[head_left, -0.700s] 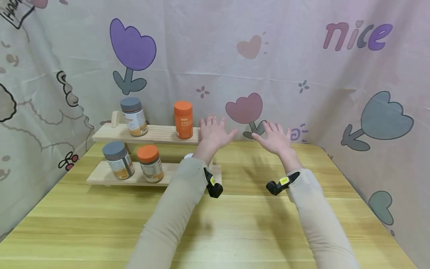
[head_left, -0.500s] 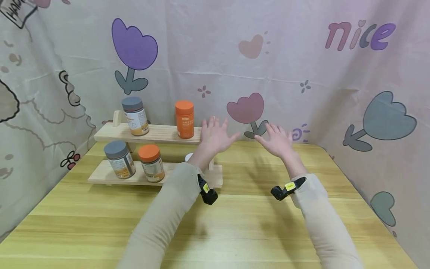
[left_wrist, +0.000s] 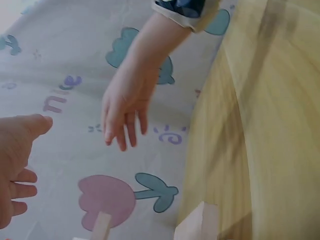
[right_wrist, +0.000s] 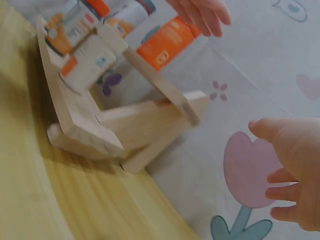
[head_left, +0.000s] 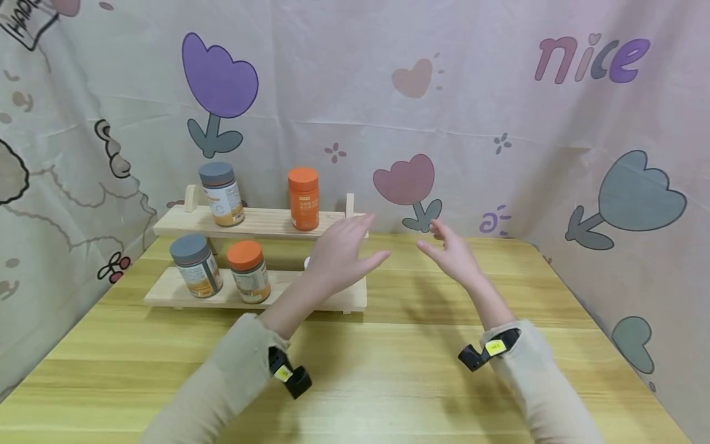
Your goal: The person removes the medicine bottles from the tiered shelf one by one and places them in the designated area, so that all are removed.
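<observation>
My left hand (head_left: pixel 341 254) is raised in front of the right end of a two-tier wooden rack (head_left: pixel 261 223), thumb spread, holding nothing. My right hand (head_left: pixel 455 258) hovers above the table to its right, fingers loosely bent, also with nothing in it. Both hands show in the left wrist view, where the right hand (left_wrist: pixel 131 95) hangs with fingers downward. On the upper tier stand a grey-lidded jar (head_left: pixel 223 198) and an orange jar (head_left: pixel 304 202). A second grey-lidded jar (head_left: pixel 196 271) and an orange-lidded jar (head_left: pixel 249 274) occupy the lower tier. A white jar (right_wrist: pixel 89 64), mostly covered by my left hand in the head view, stands there too.
The wooden table (head_left: pixel 388 376) reaches to a printed cloth backdrop (head_left: pixel 477 105) behind and at both sides. A short post (head_left: pixel 350 205) rises from the rack's upper right end. Black wrist cameras (head_left: pixel 289 373) sit at both sleeve cuffs.
My left hand has drawn back toward me and turned sideways, showing more of the rack's right end. My right hand has come back and lower, its fingers now more bent.
</observation>
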Available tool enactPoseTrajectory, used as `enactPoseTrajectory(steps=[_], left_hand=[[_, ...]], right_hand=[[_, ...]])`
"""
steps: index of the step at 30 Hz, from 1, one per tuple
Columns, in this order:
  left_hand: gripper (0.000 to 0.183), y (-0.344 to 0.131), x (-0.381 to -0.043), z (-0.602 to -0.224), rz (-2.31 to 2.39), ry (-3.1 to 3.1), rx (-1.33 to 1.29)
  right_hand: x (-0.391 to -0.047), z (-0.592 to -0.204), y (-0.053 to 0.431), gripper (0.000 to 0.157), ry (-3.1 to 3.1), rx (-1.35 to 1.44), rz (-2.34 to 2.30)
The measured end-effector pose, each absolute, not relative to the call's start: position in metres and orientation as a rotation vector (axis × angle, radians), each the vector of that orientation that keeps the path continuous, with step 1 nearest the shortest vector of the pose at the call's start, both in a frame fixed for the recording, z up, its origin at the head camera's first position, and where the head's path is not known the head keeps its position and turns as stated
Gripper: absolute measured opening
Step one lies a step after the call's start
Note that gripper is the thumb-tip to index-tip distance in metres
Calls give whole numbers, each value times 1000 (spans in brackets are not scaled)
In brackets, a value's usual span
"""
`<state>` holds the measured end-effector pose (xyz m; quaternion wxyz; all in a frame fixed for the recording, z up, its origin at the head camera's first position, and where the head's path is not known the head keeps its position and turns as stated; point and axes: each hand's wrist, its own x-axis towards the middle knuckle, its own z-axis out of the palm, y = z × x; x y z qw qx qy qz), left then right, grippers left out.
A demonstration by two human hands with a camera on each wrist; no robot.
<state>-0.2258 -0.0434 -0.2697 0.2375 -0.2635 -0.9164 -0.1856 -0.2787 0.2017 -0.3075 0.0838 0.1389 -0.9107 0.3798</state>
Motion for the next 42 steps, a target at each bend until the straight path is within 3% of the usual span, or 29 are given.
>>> enactPoseTrajectory(steps=[14, 21, 29, 42], left_hand=[[73, -131, -167, -278, -972, -2117, -566], [76, -190, -147, -278, -1147, -2160, -218], [76, -258, -157, -298, -1282, -2147, 114], [89, -354, -181, -364, -1355, -2552, 63]], right_hand=[[-261, -336, 171, 68, -2585, 510, 1687], [-254, -348, 151, 71, -2581, 583, 1807], [-250, -357, 135, 73, -2611, 597, 1845], [-252, -391, 114, 81, -2691, 491, 1898]])
